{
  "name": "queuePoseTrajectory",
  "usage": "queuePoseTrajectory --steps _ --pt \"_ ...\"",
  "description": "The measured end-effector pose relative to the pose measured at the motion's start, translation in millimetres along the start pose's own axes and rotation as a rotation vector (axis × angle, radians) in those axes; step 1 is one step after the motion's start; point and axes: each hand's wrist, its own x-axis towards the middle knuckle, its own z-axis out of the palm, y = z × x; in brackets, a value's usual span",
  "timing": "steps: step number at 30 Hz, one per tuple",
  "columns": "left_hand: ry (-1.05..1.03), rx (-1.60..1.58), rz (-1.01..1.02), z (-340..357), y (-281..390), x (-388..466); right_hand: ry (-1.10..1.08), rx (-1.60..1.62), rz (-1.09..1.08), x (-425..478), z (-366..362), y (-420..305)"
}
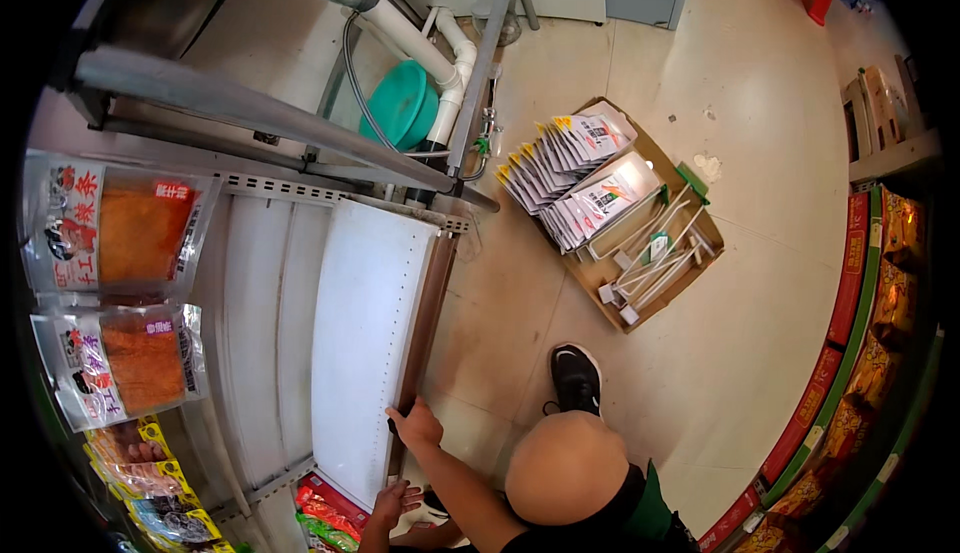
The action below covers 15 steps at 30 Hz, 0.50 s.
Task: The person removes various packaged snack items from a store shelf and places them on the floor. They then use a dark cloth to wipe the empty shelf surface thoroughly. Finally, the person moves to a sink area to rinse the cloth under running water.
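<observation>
A white perforated metal shelf board (pixel 367 343) with a brown front edge strip (pixel 431 313) lies in front of me on the left, in a white gondola rack. My right hand (pixel 418 427) grips its front edge, thumb on the upper side and fingers over the brown strip. A small dark patch shows beneath the thumb. Just below the board's near corner is my left hand (pixel 391 502), fingers apart and seemingly holding nothing; whether it touches the corner is hard to tell. Red and green snack packets (pixel 330 515) lie below the board's near end.
An open cardboard box (pixel 675 283) on the floor holds white packets (pixel 596 193) and shelf hooks (pixel 652 268). A metal frame (pixel 300 132), white drainpipe (pixel 420 42) and green basin (pixel 401 106) stand ahead. Bagged snacks (pixel 142 230) hang left; stocked shelves (pixel 847 403) line the right.
</observation>
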Motion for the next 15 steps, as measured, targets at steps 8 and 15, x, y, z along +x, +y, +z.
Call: queuePoseTrajectory --steps 8,15 --pt "0.048 -0.177 -0.099 -29 -8 12 0.016 0.161 -0.05 11 -36 5" --pt "-0.031 -1.107 -0.183 -45 -33 62 0.043 0.241 -0.187 43 -58 -20"
